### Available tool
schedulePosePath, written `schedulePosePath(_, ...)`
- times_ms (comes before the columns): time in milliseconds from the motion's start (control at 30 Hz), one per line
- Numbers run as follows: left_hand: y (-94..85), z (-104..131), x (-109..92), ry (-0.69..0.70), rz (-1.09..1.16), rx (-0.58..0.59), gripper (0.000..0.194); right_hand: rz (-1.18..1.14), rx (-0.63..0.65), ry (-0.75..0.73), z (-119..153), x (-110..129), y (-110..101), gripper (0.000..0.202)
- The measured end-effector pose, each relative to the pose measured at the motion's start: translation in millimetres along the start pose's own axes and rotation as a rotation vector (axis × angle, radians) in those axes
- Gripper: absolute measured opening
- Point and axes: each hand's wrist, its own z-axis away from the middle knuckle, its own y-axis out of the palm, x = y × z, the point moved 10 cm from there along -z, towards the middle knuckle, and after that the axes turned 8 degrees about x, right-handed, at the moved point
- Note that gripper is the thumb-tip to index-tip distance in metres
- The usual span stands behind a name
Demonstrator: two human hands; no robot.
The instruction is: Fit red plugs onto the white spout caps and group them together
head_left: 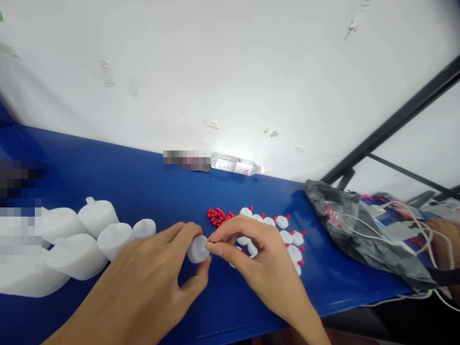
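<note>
Between the thumb and fingers of my left hand (154, 278) is a small round white piece (197, 249), held above the blue table (143, 182). My right hand (262, 258) has its thumb and index fingertip pinched at the right side of that piece; what the pinch holds is too small to name. Just beyond my right hand lies a pile of small red pieces (217, 216). More round white pieces with red tips (282, 221) are spread to the right of it, some partly hidden by my right hand.
Larger white rounded parts (77, 256) stand at the left. A clear plastic bottle (233, 164) lies near the wall beside a blurred-out object (187, 161). At the right are a dark plastic bag (359, 239), white cables (429, 235) and a black metal frame (395, 117).
</note>
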Motion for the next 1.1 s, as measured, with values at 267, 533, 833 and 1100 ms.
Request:
schedulePosePath(267,12.2,11,13,-0.173,0.244,0.027,0.025,0.194,0.029,-0.009,2,1,2,0.025)
schedulePosePath(533,7.2,25,8,-0.174,0.291,-0.042,0.033,0.263,0.027,-0.057,6,0,16,0.045)
schedulePosePath(833,-14.2,24,4,-0.128,0.353,-0.230,0.024,0.286,-0.059,-0.185,9,17,13,0.044)
schedulePosePath(1100,1.1,34,17,-0.262,0.376,-0.165,0.028,0.312,-0.021,-0.114,11,8,18,0.046)
